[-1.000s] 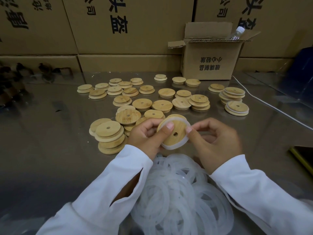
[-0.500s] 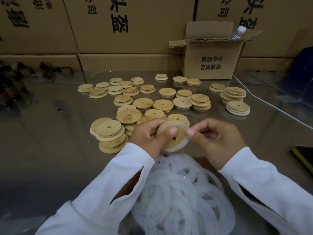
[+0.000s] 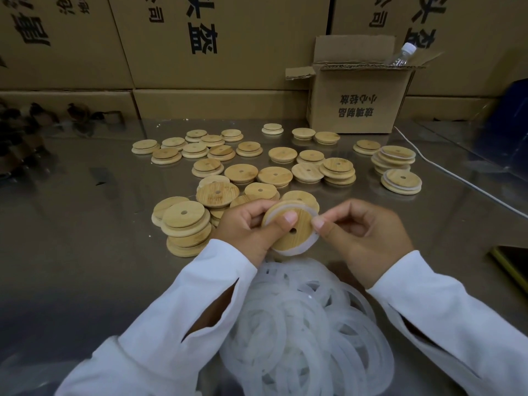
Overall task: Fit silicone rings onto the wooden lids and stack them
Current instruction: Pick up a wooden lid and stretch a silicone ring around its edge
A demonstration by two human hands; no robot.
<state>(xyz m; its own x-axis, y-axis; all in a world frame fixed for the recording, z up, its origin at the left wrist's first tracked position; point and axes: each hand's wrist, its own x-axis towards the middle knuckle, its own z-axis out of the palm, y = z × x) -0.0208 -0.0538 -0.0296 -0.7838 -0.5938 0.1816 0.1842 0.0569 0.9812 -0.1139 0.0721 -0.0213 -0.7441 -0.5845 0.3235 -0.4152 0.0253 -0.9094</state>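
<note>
My left hand grips a round wooden lid with a centre hole, thumb across its face. A white silicone ring sits around the lid's rim. My right hand pinches the ring at the lid's right edge. Below my hands lies a heap of loose silicone rings. Several bare wooden lids are spread over the table behind, with a small pile of bare lids to the left. Two stacks of lids with rings stand at the right.
The table is shiny metal. An open cardboard box with a plastic bottle in it stands at the back right, before a wall of large cartons. A white cable runs along the right side. A dark, yellow-edged object lies at the right edge.
Both hands have lowered the lid slightly toward the table and tilted it flatter. The right hand's pinch stays at the ring on the lid's right edge.
</note>
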